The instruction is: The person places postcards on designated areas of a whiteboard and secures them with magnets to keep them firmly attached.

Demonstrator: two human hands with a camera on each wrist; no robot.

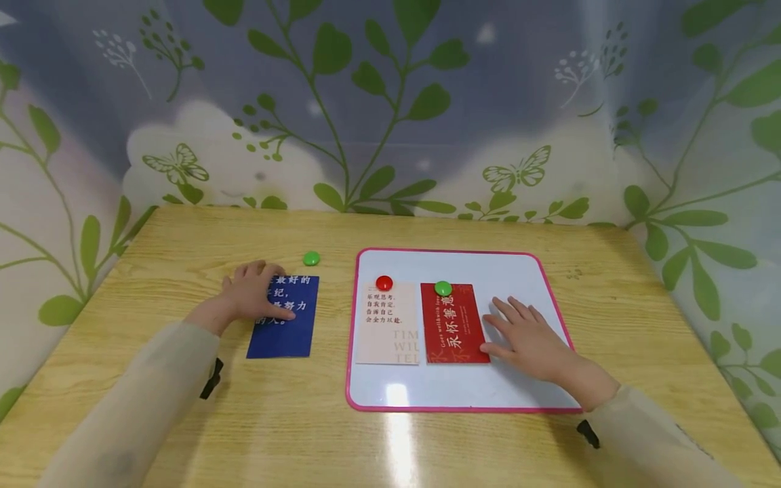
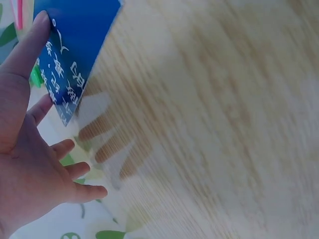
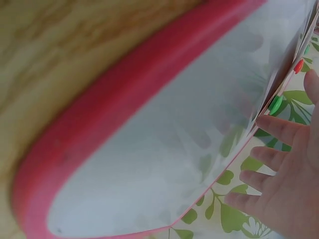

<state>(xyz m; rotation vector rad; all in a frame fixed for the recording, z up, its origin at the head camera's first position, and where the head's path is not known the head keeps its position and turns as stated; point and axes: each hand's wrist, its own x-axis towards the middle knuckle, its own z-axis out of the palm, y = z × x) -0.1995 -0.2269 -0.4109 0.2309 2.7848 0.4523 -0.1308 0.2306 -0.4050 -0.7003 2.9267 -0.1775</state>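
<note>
A dark blue card point(image 1: 294, 339) with white Chinese lettering lies on the wooden table at the left. My left hand point(image 1: 250, 295) covers its upper left part, the thumb stretched over the card and the other fingers spread, as the left wrist view also shows. A pink-edged whiteboard point(image 1: 512, 271) carries a cream card point(image 1: 378, 342) with a red magnet point(image 1: 384, 283) at its top. Beside that card is a red card point(image 1: 470, 339) with a green magnet point(image 1: 443, 289) on its upper edge. Fingers spread, my right hand point(image 1: 526, 342) is over the whiteboard at the red card's right edge.
Behind the blue card, a loose green magnet point(image 1: 311, 258) sits on the wooden table point(image 1: 323, 420). A leaf-patterned curtain point(image 1: 378, 156) stands along the table's back edge and both sides. Light glares off the whiteboard's front part.
</note>
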